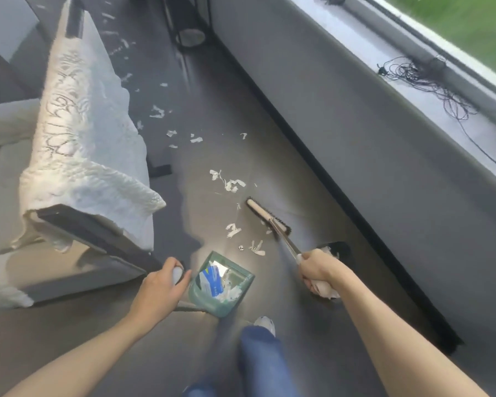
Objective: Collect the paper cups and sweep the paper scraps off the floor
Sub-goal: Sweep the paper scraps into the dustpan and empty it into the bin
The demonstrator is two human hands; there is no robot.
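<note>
The right hand (317, 267) is being kept curled tight around the broom handle (287, 244), with crumpled white paper (325, 290) pressed under the palm. The left hand (161, 285) is being closed around the white grip of the dustpan handle (177, 275). The green dustpan (241, 287) is being held between the two hands, just above the floor (312, 173); paper scraps and a blue-and-white printed piece are lying inside it, but its writing is too blurred to be read. The broom head (267, 215) is being rested on the floor beyond the dustpan, with paper scraps (228, 181) scattered beside and past it, trailing alongside the sofa (78, 133). No whole paper cup is being made out. The sofa is being cut off at the left edge.
</note>
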